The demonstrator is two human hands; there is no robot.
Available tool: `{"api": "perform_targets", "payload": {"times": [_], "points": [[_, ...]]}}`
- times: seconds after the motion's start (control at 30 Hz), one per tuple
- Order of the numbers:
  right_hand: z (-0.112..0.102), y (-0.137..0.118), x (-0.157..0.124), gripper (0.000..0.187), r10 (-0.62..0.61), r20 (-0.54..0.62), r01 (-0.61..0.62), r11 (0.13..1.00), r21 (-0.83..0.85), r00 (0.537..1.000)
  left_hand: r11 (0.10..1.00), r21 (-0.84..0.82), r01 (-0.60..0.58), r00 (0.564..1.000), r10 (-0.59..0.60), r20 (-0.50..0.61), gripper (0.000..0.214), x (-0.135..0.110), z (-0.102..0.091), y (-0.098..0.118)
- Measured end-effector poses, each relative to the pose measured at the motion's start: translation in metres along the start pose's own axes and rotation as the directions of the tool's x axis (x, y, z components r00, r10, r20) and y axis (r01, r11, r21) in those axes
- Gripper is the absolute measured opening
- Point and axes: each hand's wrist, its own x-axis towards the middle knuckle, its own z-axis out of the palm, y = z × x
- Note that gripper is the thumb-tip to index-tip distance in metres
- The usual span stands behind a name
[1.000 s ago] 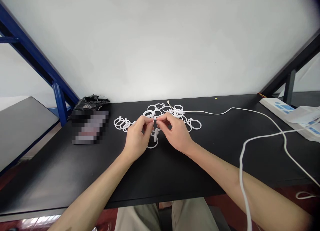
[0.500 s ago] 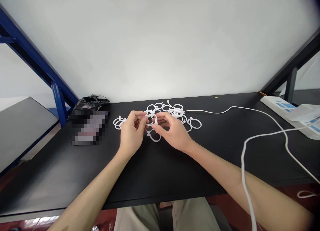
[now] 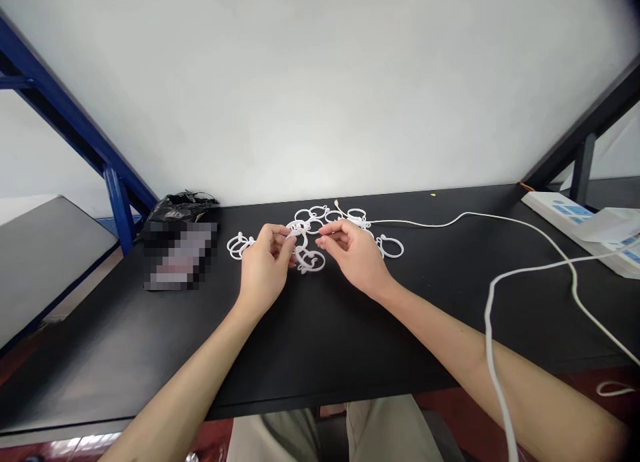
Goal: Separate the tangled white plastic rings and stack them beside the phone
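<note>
My left hand pinches a white plastic ring between thumb and fingertips, just above the black table. Below it hangs or lies another white ring with a small knobbed clip; whether the two are linked I cannot tell. My right hand is a short way to the right, thumb and forefinger slightly apart with nothing visible between them. Behind both hands lies a loose group of white rings, partly hidden by my right hand. Several more rings rest beside my left hand, and one ring beside my right.
A white cable runs across the table and loops over my right forearm. At the left lie a black plastic bag and a blurred-out flat object. A white box with blue markings stands at the right.
My right hand has let go of the ring and drawn back slightly to the right. The rings at my left hand have turned and now hang closer together.
</note>
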Motion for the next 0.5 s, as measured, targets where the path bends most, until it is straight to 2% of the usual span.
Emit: {"api": "perform_targets", "payload": {"times": [0.07,0.17,0.23,0.3,0.4,0.5], "points": [[-0.0006,-0.0006,-0.0009,0.012,-0.040,0.041,0.045,0.992,-0.114,0.998,1.000,-0.011,0.011,1.000,-0.011,0.018,0.017,-0.0001,-0.0002,-0.0004],[0.0006,0.0005,-0.0042,0.018,-0.118,0.174,0.167,0.939,-0.302,0.978,0.999,-0.040,0.036,0.998,-0.034,0.046,0.018,0.0000,-0.0002,-0.0009],[0.0017,0.0019,-0.0061,0.013,-0.146,0.252,0.239,0.888,-0.394,0.957,0.998,-0.050,0.049,0.997,-0.046,0.056,0.019,0.0005,-0.0001,-0.0013],[0.0019,0.0028,-0.0067,0.003,-0.148,0.283,0.260,0.871,-0.416,0.948,0.996,-0.065,0.065,0.997,-0.061,0.052,0.020,0.0013,-0.0001,-0.0020],[0.0003,0.0018,-0.0059,0.006,-0.183,0.233,0.258,0.900,-0.352,0.955,0.991,-0.096,0.093,0.995,-0.090,0.032,0.022,0.0027,-0.0004,-0.0032],[-0.0025,-0.0009,-0.0042,0.006,-0.264,0.098,0.281,0.915,-0.290,0.960,0.985,-0.131,0.116,0.993,-0.116,0.009,0.023,0.0038,-0.0007,-0.0044]]}}
